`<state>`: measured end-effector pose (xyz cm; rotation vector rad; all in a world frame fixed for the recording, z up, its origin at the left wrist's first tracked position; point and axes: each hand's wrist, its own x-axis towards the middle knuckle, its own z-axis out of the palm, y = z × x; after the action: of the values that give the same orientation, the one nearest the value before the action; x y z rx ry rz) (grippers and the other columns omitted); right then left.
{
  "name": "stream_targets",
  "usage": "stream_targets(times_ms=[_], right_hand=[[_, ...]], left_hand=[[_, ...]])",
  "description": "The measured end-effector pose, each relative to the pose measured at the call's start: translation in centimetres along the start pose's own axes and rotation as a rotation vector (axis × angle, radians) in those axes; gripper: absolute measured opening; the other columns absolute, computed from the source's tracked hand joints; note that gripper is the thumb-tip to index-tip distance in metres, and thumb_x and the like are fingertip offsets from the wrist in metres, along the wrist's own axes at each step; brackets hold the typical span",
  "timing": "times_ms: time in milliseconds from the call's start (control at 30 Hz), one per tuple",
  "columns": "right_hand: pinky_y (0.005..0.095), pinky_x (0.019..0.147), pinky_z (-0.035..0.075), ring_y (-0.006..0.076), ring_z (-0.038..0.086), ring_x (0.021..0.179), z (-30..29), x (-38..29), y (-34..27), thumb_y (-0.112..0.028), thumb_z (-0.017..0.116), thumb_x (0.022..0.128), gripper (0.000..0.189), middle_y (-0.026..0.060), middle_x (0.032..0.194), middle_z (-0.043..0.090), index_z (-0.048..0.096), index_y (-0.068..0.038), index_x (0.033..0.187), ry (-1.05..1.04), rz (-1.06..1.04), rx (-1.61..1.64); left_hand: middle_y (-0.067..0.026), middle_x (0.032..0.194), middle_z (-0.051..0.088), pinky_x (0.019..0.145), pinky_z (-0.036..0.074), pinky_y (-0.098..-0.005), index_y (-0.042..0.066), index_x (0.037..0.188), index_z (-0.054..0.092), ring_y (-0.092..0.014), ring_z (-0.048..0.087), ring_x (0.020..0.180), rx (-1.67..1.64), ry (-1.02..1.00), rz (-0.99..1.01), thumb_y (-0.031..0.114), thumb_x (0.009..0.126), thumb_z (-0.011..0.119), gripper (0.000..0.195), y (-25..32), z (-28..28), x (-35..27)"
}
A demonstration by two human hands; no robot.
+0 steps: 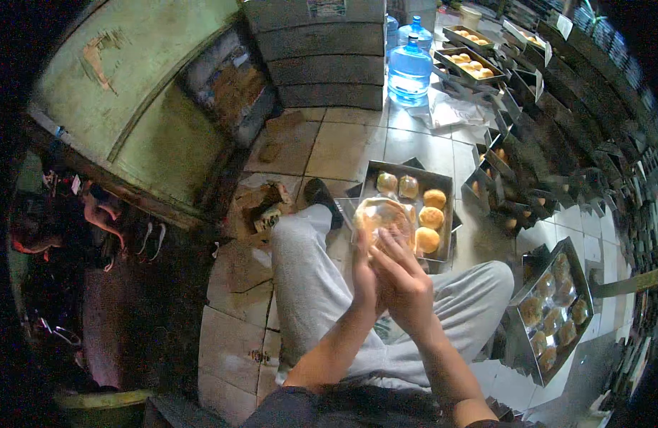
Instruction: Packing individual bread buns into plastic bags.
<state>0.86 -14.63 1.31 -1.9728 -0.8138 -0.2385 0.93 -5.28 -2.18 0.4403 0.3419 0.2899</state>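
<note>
Both my hands are raised together above a metal tray. Between them is a round bread bun in what looks like clear plastic, partly covered by my fingers. My left hand supports its near left side. The fingers of my right hand lie across its lower face and are slightly blurred. In the tray under it, several bare golden buns form a column on the right. Buns in shiny clear wrap sit at the tray's far left; others are hidden behind the held bun.
To the right stands another tray of wrapped buns. Many stacked trays line the right side. Blue water bottles and more bun trays are at the back. Torn cardboard lies on the tiled floor, near a green cabinet.
</note>
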Motion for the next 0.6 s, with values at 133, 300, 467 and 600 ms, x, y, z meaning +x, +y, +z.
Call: stream_targets(times_ms=[133,300,467,600], right_hand=[[0.0439,0.094,0.054,0.0401,0.067,0.109,0.7,0.6,-1.0,-0.001,0.072,0.086,0.025,0.0194,0.118,0.069,0.072,-0.002,0.111,-0.04,0.046,0.038],[0.0369,0.074,0.051,0.0308,0.063,0.077,2.8,1.0,-1.4,-0.001,0.066,0.09,0.007,0.0196,0.082,0.061,0.063,0.002,0.096,-0.204,0.355,0.276],[0.0348,0.079,0.053,0.0224,0.07,0.09,-1.3,0.7,0.1,0.006,0.064,0.091,0.006,0.0129,0.095,0.072,0.069,0.003,0.094,-1.059,0.62,0.877],[0.0337,0.084,0.054,0.0223,0.069,0.097,3.4,3.6,-1.8,0.003,0.07,0.086,0.021,0.0135,0.105,0.07,0.072,-0.001,0.107,-0.02,0.411,0.508]], left_hand=[[-0.015,0.129,0.061,0.101,0.053,-0.0407,0.003,0.145,0.045,-0.026,0.065,0.114,-0.317,-0.295,-0.176,0.052,0.107,0.043,0.062,1.4,-3.3,2.5],[-0.0139,0.135,0.06,0.105,0.051,-0.0442,0.004,0.148,0.043,-0.029,0.063,0.118,0.23,-0.308,0.315,0.053,0.107,0.043,0.064,2.2,-4.2,2.1],[-0.019,0.13,0.066,0.096,0.057,-0.0503,0.003,0.14,0.053,-0.035,0.067,0.117,-0.148,0.028,0.019,0.051,0.105,0.047,0.06,8.6,-5.7,5.5],[-0.0194,0.14,0.06,0.098,0.056,-0.05,0.002,0.149,0.043,-0.035,0.066,0.117,0.085,0.132,0.013,0.058,0.106,0.04,0.071,10.9,-6.0,-0.1]])
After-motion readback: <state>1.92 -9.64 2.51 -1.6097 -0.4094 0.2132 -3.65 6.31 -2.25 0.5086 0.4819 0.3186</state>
